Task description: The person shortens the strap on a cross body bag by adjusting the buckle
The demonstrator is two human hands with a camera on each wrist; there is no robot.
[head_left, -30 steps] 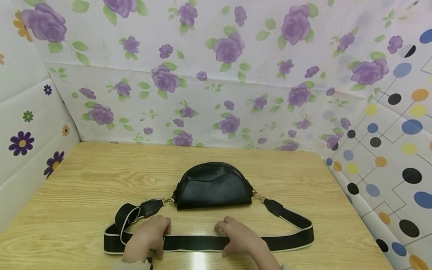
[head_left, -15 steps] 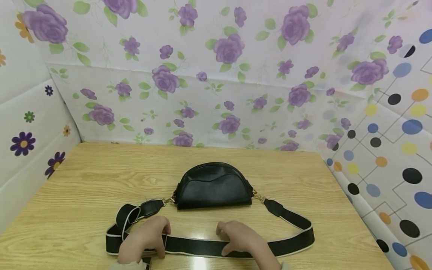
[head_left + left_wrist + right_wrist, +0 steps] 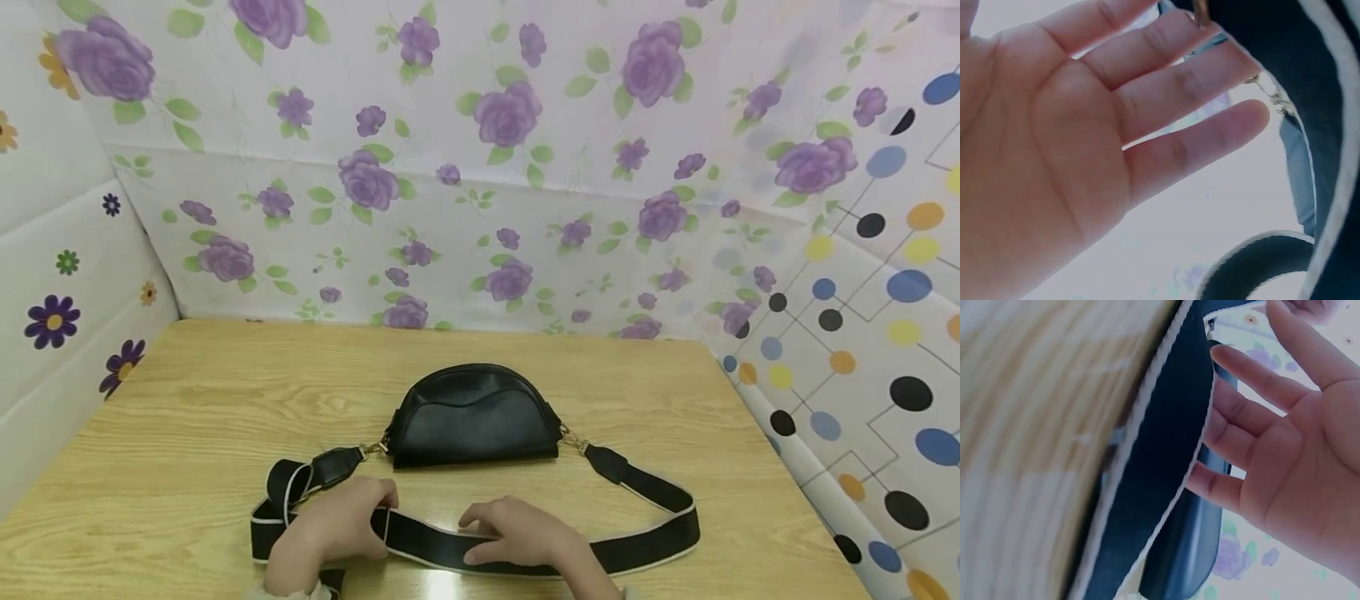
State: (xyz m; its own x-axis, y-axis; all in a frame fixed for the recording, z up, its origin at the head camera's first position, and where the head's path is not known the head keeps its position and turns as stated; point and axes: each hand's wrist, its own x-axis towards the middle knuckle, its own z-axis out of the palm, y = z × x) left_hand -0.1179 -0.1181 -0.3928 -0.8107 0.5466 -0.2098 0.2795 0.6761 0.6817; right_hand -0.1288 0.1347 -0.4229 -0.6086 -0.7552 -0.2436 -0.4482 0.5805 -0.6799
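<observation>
A black half-moon handbag stands upright mid-table. Its wide black strap with white edging loops toward me, clipped at both ends by gold clasps. My left hand grips the strap left of centre, beside a thin metal slider. In the left wrist view its fingers reach to the strap's edge, the thumb mostly out of frame. My right hand holds the strap farther right, thumb on the near side. In the right wrist view several fingertips are hidden behind the strap.
The wood-grain table extends around the bag. A small strap loop stands at the left, and a strap piece lies under the left wrist. Behind rises a purple-flowered sheet; dotted fabric hangs at the right.
My left hand has moved slightly right with the strap, pulling its left bend inward. The stretch between the hands now bows toward me. My right hand has shifted a little left.
</observation>
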